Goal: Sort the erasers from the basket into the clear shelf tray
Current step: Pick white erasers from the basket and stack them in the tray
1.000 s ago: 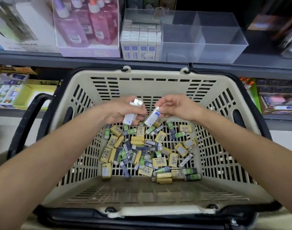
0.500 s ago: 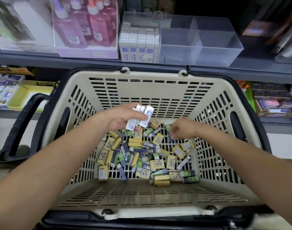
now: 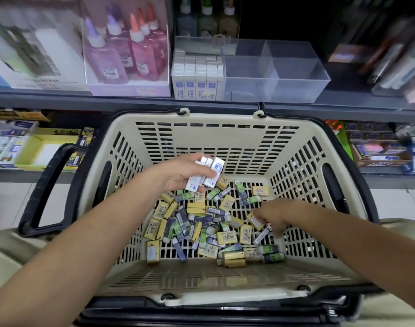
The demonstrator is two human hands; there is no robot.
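A beige slotted basket stands below the shelf, its floor strewn with several yellow, green and dark-sleeved erasers. My left hand hovers over the pile and grips a bunch of white erasers with blue labels. My right hand is down among the erasers at the right of the pile, its fingers curled round a yellow eraser. On the shelf above sits the clear tray; its left section holds upright white erasers, its other sections show nothing inside.
A box of pink and purple glue bottles stands left of the tray. A white carton fills the far left shelf. The basket's black handle hangs to the left. Lower shelves hold stationery boxes on both sides.
My right hand passed its white eraser to the bunch in my left hand, then dropped into the pile at the right and closed on a yellow eraser.
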